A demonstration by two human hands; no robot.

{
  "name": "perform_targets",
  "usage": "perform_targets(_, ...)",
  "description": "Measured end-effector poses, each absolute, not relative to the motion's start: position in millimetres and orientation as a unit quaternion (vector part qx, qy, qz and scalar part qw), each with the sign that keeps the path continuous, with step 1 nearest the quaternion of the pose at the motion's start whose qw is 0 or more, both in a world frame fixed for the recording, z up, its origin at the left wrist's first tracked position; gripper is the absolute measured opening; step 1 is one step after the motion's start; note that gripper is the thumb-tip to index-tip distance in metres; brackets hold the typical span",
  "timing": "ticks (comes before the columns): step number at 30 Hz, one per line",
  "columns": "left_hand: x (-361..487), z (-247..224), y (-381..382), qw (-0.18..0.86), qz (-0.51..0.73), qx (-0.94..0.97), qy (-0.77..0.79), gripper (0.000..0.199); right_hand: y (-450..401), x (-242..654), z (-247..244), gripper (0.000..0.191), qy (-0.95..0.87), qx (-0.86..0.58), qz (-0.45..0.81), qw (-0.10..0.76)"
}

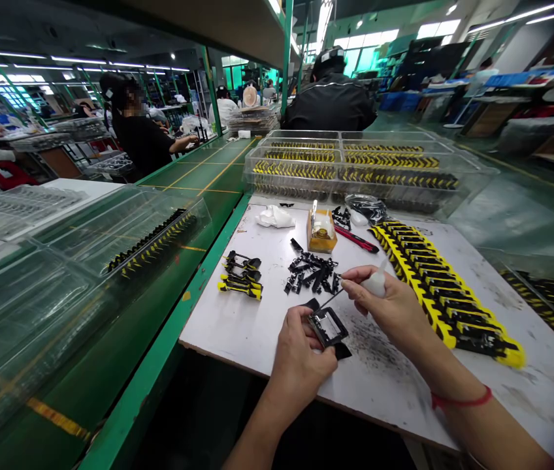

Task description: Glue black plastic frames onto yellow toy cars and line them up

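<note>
Just above the edge of the table point(228, 326), the left hand point(301, 356) grips a black frame point(338, 323), fingers behind it and thumb along its near side, so that its face tips up towards the worker. The right hand point(394, 303) closes in from the other side, pinching a thin rod point(332, 299) whose tip meets or nearly meets the frame's far edge; I can't tell which from here. A white bottle point(375, 282) is tucked in that same hand.

Beyond the two hands lies a scatter of loose black parts point(323, 274), with an amber box point(321, 241) and a red knife point(358, 239) farther off. Left of the left hand stand a few yellow-and-black pieces point(241, 287); to the right of the right hand runs a long row point(446, 297) of similar ones.

To my eye, this is close work on the frame, with the rod being applied at its edge. The next move seems to call for a still left hand and a light, exact touch from the right, with the bottle kept clear.
</note>
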State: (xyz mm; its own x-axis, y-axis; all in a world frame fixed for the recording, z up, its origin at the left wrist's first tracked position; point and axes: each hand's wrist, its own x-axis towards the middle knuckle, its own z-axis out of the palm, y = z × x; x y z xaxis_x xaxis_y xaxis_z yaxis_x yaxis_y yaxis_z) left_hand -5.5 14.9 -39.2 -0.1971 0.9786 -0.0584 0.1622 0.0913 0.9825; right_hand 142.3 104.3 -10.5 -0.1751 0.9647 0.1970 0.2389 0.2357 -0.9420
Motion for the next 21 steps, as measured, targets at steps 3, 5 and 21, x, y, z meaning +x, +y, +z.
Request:
perform_targets(3, -6.4, -37.2, 13.6, 0.428, 0.484, 0.473, 0.599, 0.057, 104.0, 147.7, -7.5, 0.033, -0.633, -0.461, 0.422, 0.456)
perform_targets(5, -6.5, -36.7, 12.9, 0.432, 0.482, 0.472, 0.598, 0.057, 104.7, 153.7, -6.8, 0.033, -0.629, -0.462, 0.434, 0.451)
perform_targets(21, -7.3, -46.4, 12.1, 0.428, 0.503, 0.472, 0.584, 0.058, 99.7, 158.5, -5.7, 0.036, -0.654, -0.44, 0.495, 0.365)
